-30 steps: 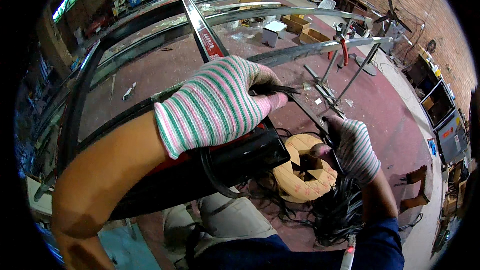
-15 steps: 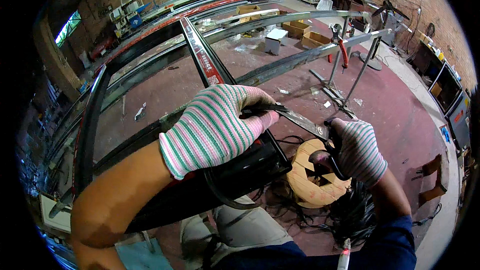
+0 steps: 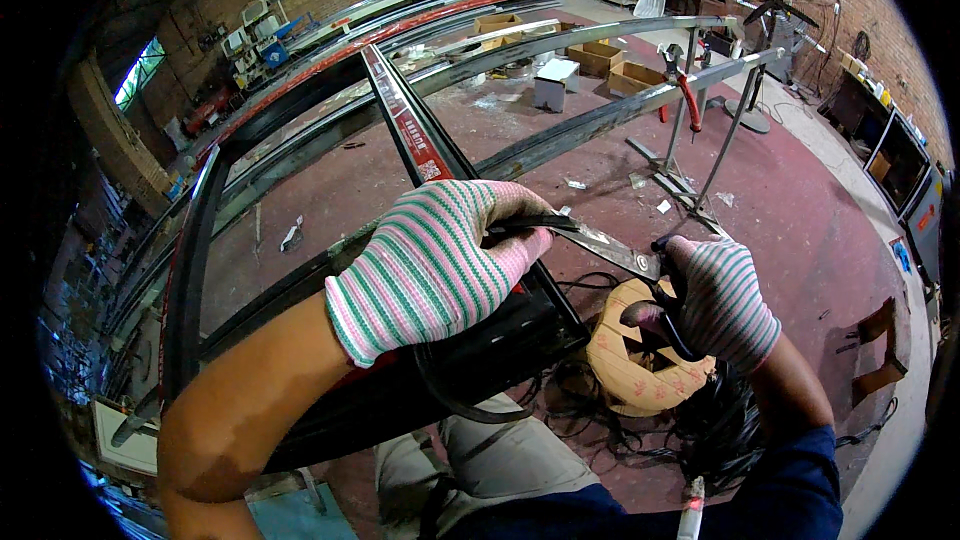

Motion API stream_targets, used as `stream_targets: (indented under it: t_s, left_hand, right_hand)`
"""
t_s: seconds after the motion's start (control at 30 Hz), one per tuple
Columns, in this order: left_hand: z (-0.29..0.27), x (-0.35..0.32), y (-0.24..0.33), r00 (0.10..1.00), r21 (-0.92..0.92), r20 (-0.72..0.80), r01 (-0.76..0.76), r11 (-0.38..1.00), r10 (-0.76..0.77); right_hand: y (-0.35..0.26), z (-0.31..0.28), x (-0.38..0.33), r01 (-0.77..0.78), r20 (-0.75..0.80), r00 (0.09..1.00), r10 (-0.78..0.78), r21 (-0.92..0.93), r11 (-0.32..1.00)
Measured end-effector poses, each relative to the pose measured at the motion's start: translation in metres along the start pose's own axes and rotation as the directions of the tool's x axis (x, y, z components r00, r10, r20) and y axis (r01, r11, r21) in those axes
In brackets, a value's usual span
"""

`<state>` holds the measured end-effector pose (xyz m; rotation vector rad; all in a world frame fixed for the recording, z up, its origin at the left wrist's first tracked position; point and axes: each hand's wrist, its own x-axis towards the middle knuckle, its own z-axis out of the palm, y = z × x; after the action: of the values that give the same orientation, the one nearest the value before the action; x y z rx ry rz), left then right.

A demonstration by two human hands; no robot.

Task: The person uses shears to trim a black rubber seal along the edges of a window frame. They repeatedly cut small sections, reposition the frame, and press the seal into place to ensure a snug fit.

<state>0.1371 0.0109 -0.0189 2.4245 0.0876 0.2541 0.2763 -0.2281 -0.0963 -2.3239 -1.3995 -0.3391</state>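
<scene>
My left hand [image 3: 430, 265], in a striped knit glove, pinches a black rubber strip [image 3: 545, 223] above the corner of a black metal frame [image 3: 500, 350]. A loop of the strip hangs below that hand along the frame's near side. My right hand [image 3: 722, 300], gloved alike, is closed round the black handles of a pair of scissors [image 3: 638, 262]. Their blades point left and meet the strip just beyond my left fingertips. Whether the blades are fully closed is hard to make out. A printed red and white label [image 3: 415, 130] runs along the frame's crossbar.
Long metal rails on a stand [image 3: 620, 135] reach away to the right, with red-handled pliers [image 3: 687, 100] hung there. Below my right hand lie a cardboard-faced reel [image 3: 612, 355] and a heap of black strip [image 3: 725, 420]. Cardboard boxes [image 3: 632, 78] and a standing fan [image 3: 770, 5] are farther back.
The view has shifted slightly, so the frame and floor sit a little lower and to the right. Both hands keep their grips, with the scissors still at the strip.
</scene>
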Motion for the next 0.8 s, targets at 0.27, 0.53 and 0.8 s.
stream_targets:
  t_s: [0.27, 0.53, 0.8]
  left_hand:
    - [-0.003, 0.001, 0.001, 0.999, 0.017, 0.033, 0.017, 1.000, -0.018]
    - [-0.004, 0.003, -0.001, 0.997, -0.019, 0.069, 0.048, 0.999, -0.046]
    - [-0.007, 0.004, 0.001, 0.996, 0.009, 0.080, 0.046, 0.999, -0.047]
  right_hand:
    - [-0.001, 0.001, 0.001, 0.015, -0.007, 1.000, -0.015, 0.005, 1.000]
    - [0.001, 0.006, 0.001, 0.044, -0.054, 0.997, -0.046, -0.047, 0.998]
    - [-0.005, 0.002, 0.001, 0.027, -0.014, 1.000, -0.027, 0.041, 0.999]
